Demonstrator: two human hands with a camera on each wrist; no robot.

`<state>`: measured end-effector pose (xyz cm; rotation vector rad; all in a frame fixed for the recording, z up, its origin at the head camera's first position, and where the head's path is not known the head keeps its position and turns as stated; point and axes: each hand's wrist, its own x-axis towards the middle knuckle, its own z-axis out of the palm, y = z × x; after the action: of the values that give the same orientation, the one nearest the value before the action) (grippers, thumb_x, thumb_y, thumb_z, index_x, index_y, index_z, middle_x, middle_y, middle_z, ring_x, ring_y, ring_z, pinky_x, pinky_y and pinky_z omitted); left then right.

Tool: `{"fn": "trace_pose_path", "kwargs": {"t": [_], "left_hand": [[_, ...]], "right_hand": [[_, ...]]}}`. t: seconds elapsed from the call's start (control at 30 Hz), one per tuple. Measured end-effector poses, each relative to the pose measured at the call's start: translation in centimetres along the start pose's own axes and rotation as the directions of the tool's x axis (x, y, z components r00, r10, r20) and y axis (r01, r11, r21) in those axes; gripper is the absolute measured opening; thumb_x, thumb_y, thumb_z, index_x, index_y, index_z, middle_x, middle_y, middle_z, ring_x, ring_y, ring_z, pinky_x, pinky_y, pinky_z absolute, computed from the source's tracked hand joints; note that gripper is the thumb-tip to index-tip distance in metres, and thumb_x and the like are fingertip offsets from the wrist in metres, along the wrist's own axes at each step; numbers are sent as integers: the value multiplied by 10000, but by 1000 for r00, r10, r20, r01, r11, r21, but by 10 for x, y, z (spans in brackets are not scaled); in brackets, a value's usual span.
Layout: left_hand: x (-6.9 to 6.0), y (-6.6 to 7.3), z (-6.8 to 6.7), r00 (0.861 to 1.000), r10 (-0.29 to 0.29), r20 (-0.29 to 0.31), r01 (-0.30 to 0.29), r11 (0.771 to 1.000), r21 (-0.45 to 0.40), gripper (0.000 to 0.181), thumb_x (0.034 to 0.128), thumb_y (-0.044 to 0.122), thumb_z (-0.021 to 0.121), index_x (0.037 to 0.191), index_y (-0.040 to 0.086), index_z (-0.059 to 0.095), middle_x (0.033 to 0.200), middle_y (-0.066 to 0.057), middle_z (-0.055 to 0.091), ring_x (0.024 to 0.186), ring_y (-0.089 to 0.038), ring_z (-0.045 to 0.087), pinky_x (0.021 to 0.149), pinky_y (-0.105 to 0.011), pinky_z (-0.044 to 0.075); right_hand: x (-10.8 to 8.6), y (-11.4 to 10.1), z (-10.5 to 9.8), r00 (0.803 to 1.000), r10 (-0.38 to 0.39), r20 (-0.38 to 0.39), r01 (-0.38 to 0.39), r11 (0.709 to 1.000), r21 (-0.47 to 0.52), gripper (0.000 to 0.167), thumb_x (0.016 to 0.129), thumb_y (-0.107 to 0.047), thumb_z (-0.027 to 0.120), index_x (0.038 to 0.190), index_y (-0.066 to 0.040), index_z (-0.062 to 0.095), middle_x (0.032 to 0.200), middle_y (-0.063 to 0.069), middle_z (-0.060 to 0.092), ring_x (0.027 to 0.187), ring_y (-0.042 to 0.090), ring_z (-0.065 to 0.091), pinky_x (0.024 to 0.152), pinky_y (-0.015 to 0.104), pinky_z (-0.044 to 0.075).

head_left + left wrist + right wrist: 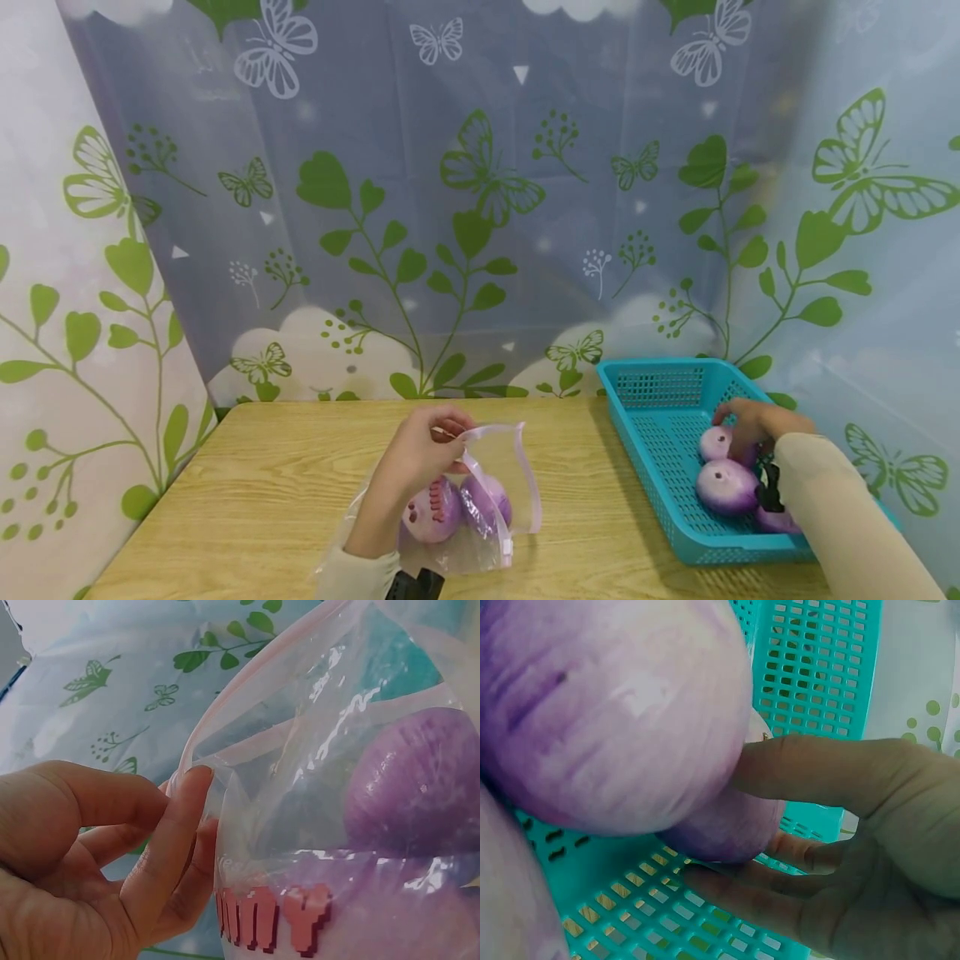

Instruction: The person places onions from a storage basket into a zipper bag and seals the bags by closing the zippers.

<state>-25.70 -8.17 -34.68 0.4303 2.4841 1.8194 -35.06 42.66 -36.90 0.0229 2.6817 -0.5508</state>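
My left hand [423, 450] pinches the pink rim of a clear zip bag [517, 479], whose mouth gapes toward the right. Two purple-and-white onions [433, 515] lie inside the bag, and red lettering shows on its film in the left wrist view. Over in the turquoise basket [637, 467], my right hand [757, 427] grips an onion [731, 825], with the thumb on one side and the fingers round the other. Another onion [726, 487] sits in front of that hand. One more onion [780, 522] is partly hidden by the right wrist.
The basket stands at the right end of the wooden table [285, 467], beside the patterned side sheet. A backdrop [480, 250] with butterflies and leaves rises behind the table's far edge.
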Motion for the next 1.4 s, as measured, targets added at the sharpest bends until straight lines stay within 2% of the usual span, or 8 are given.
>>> {"fn": "trace_pose_path", "kwargs": {"t": [0.13,0.37,0.7,0.8,0.9,0.97,1.17,1.4], "left_hand": [[1,-2,0,1000,-1,6,1,1000,1,192,942,-94,602,1075,-2,705,1079,-232,670,792,-198,683,718,-384,683],[2,-4,0,1000,11,16,-11,1000,-7,155,942,-83,610,1052,-12,694,1054,-213,663,824,-213,671,687,-355,681],[4,-8,-1,999,-20,41,24,994,-104,122,999,19,605,1098,-18,666,1117,-199,622,838,-213,649,712,-373,683],[5,-8,-1,999,-33,40,37,993,-112,132,1005,24,585,1103,-17,663,1131,-202,628,842,-212,645,709,-369,683],[4,-7,-1,998,-41,36,45,993,-113,136,1009,24,571,1103,-18,660,1129,-211,630,842,-209,654,708,-368,683],[4,-6,-1,998,-47,35,51,992,-116,132,1012,23,570,1102,-18,657,1111,-210,625,837,-207,659,708,-367,683],[3,-5,-1,998,-56,30,59,991,-122,124,1014,24,567,1102,-13,647,1070,-158,613,842,-202,646,712,-362,683],[3,-5,-2,998,-51,40,56,989,-134,107,1012,24,597,1102,-17,637,1037,-131,584,805,-195,620,717,-360,683]], "right_hand": [[-2,0,1,999,-40,16,39,999,25,695,722,71,719,1380,36,495,1182,279,448,710,189,515,612,294,528],[1,2,2,998,-64,20,63,997,47,647,765,32,712,1378,23,503,1254,314,386,758,206,540,656,334,576],[2,5,0,997,-74,6,73,989,125,692,739,74,726,1393,26,503,1328,349,305,775,224,562,672,367,618],[2,4,-4,996,-90,-3,89,987,134,711,742,68,741,1407,43,488,1308,352,345,791,234,589,694,401,639],[1,2,-8,992,-121,-20,122,986,109,699,749,52,733,1402,57,484,1210,306,446,792,229,591,677,399,630],[0,0,-11,988,-152,-37,154,984,93,686,752,38,731,1394,63,490,1144,272,502,777,218,576,648,377,609],[-3,-13,-20,961,-258,-95,265,962,64,659,755,11,735,1371,64,508,1032,234,538,767,217,549,613,348,588],[-8,-35,-27,927,-334,-171,339,941,5,645,758,-45,779,1356,41,552,1124,306,533,858,256,566,634,339,600]]}}
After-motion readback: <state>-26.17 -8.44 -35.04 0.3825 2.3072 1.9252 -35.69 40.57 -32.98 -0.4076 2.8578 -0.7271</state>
